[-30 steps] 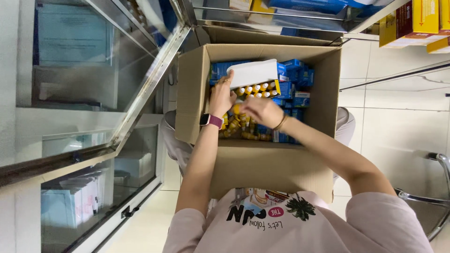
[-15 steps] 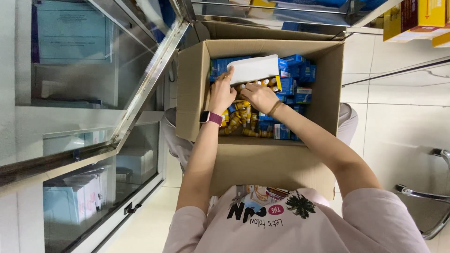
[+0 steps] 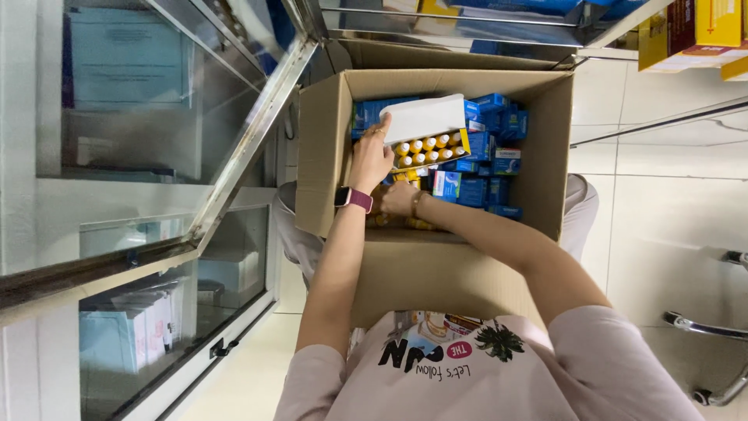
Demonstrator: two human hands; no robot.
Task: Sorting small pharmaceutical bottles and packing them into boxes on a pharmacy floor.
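An open cardboard carton rests on my lap, packed with blue packs and some yellow ones. My left hand, a pink-strapped watch on its wrist, grips the left end of a white open box of yellow-capped bottles and holds it above the packs. My right hand reaches low into the carton under that box, beside the left wrist. Its fingers are hidden among the yellow packs.
A glass-fronted metal cabinet with its door swung out stands on the left, close to the carton. Shelves with yellow and blue boxes lie beyond. A chair's chrome base sits on the tiled floor at right.
My right hand has left the bottle box and dropped lower into the carton, under the left wrist. The left hand still holds the bottle box, shifted slightly.
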